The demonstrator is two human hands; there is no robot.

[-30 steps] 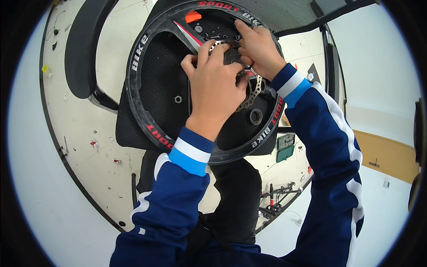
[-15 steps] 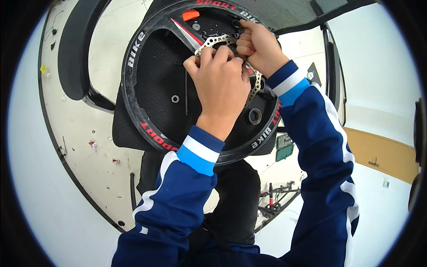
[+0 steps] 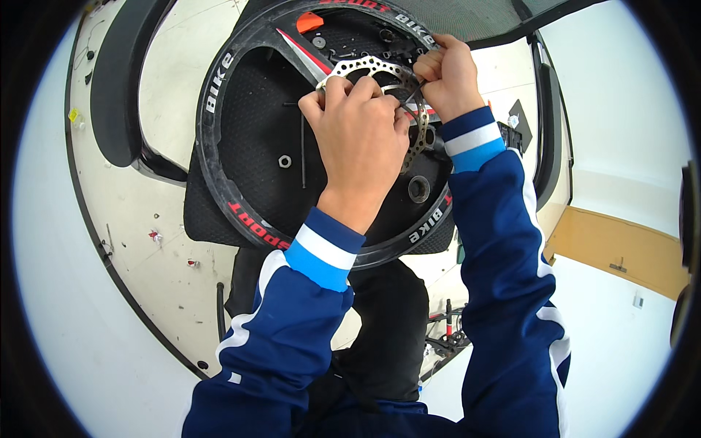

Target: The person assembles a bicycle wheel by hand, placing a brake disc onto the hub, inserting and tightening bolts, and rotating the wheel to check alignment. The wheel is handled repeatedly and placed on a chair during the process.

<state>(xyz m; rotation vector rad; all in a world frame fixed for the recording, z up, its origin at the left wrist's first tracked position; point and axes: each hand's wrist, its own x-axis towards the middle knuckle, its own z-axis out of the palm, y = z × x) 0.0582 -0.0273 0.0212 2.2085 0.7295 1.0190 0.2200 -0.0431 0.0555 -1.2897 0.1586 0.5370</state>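
A black bicycle wheel (image 3: 207, 146) with red and white lettering lies flat on a black textured seat (image 3: 252, 109). At its hub is a silver perforated brake disc (image 3: 418, 77). My left hand (image 3: 361, 139) rests over the disc's middle, fingers bent down and closed; what they pinch is hidden beneath them. To its right, my right hand (image 3: 449, 77) is closed round a thin dark rod, seemingly a hex key (image 3: 414, 93), which slants toward the left thumb and fingertips. The key's far end is hidden behind the left hand.
Inside the rim lie a hex nut (image 3: 285, 161), a metal ring (image 3: 418, 189), a thin dark rod (image 3: 304, 157), a small washer (image 3: 319, 42) and an orange piece (image 3: 309, 22). A black armrest (image 3: 124, 87) stands left. A bicycle frame (image 3: 449, 332) is on the floor.
My right hand has moved right and slightly down, away from the small dark parts at the rim, and more of the disc shows. My left hand stays nearly in place.
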